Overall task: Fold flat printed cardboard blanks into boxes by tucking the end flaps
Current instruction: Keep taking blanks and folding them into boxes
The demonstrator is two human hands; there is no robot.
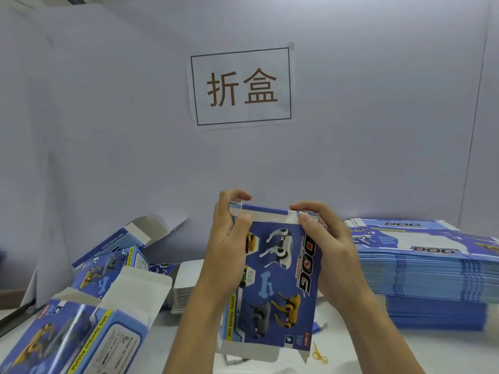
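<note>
I hold a blue printed box (275,282) with robot-dog pictures upright above the table, its far end up. My left hand (229,238) grips the box's upper left corner, thumb on the front face, fingers curled over the top edge. My right hand (321,238) grips the upper right corner the same way, thumb pressing by the white end flap (270,215). The near end's white flaps (251,352) hang loose at the bottom.
A tall stack of flat blue blanks (432,268) lies at the right. Several folded boxes with open ends (89,327) lie at the left. A stack of white cards (186,284) sits behind my left forearm. A yellow rubber band (320,356) lies on the white table.
</note>
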